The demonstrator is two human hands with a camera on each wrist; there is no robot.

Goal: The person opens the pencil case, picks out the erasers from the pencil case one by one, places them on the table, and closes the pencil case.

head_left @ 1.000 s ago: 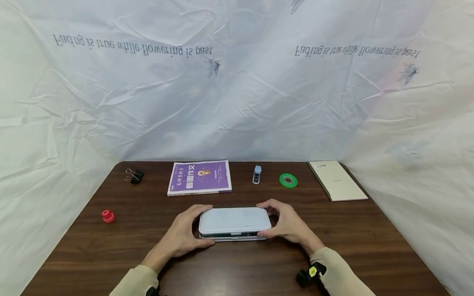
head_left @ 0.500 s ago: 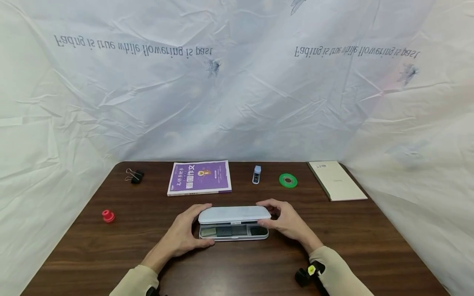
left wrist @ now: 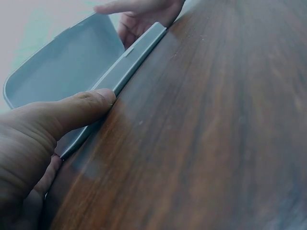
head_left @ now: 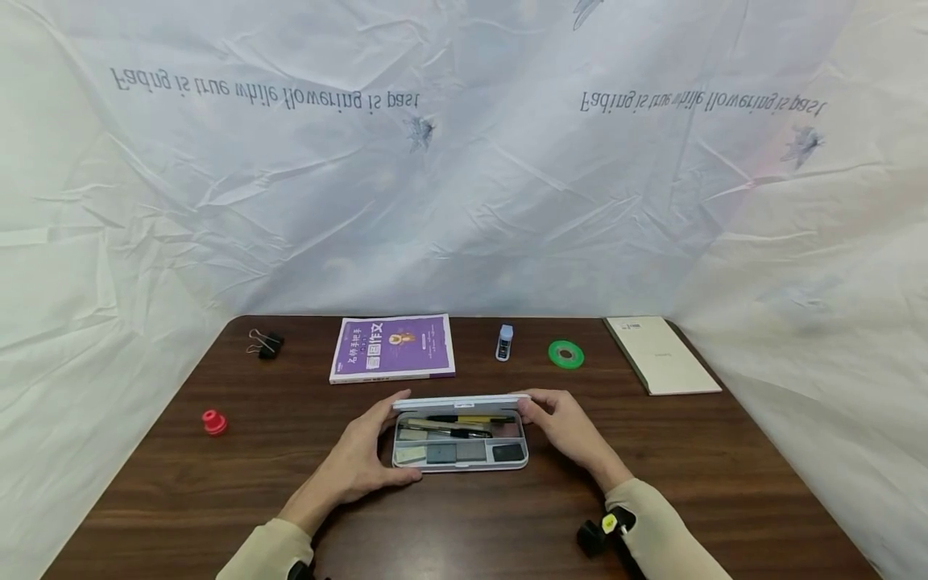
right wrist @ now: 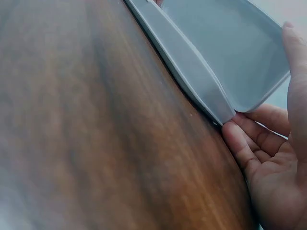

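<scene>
A white pencil case (head_left: 471,466) lies on the table in front of me, its lid (head_left: 449,402) tilted up along the far side. Inside are a pen with a black grip (head_left: 470,433), a yellow pen (head_left: 474,419) and compartments with pale and dark patches. My left hand (head_left: 355,455) grips the case's left end, thumb (left wrist: 93,103) along the front wall. At the right end, my right hand (head_left: 569,431) holds the lid's corner with its thumb. In the right wrist view, other fingers (right wrist: 240,141) of that hand touch the end of the base.
Behind the case lie a purple book (head_left: 395,350), a small blue-capped bottle (head_left: 504,342), a green tape roll (head_left: 565,354) and a cream notebook (head_left: 663,354). A black binder clip (head_left: 270,345) and a red knob-shaped piece (head_left: 213,422) lie at the left.
The lid has swung up and away from me, from nearly closed to raised, uncovering the pens. My right hand has moved up with it; my left hand has stayed at the base.
</scene>
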